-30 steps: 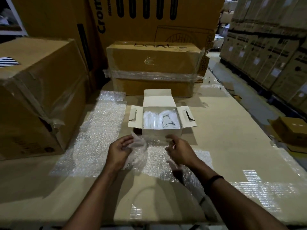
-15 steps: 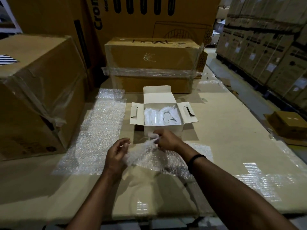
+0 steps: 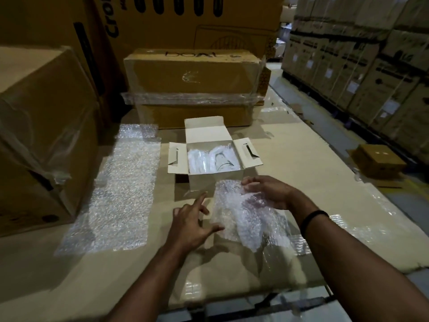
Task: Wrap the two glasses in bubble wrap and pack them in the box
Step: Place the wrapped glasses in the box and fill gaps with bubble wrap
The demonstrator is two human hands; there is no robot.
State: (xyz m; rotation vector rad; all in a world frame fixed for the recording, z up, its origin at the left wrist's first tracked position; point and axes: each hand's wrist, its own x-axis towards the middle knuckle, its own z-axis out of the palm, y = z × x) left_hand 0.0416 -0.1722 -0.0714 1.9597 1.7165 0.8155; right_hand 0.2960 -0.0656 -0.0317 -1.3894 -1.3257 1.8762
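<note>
**Glasses in the box, a spare piece of wrap in hand**

The small white box (image 3: 204, 183) sits open at the centre of the frame on the desk (image 3: 301, 182), its flaps folded outward. Inside lie two pale bundles side by side. The left glass (image 3: 197, 161) is fully hidden in wrap, while the right glass (image 3: 224, 159) shows a dark rim through the plastic. Both look wrapped and packed, so the task appears to be near its end.

Just below the box, the right hand (image 3: 267, 194) holds up the top edge of a loose piece of bubble wrap (image 3: 243, 219). Its fingers lie over the edge and its thumb is veiled behind the plastic. The piece hangs clear of the desk at its upper end.

The left hand (image 3: 188, 224) is apart and holds nothing. Its fingers are spread, the forefinger points toward the box, and the thumb is at the piece's lower-left edge. Whether the thumb touches it cannot be told.

A long sheet of bubble wrap (image 3: 120, 194) lies flat at centre left, well apart from the hands.

The step in hand seems to be handling this spare piece, probably as padding. The next move likely calls for both hands to gather it small enough to fit over the glasses without pressing hard on them, then to fold the flaps shut.
</note>
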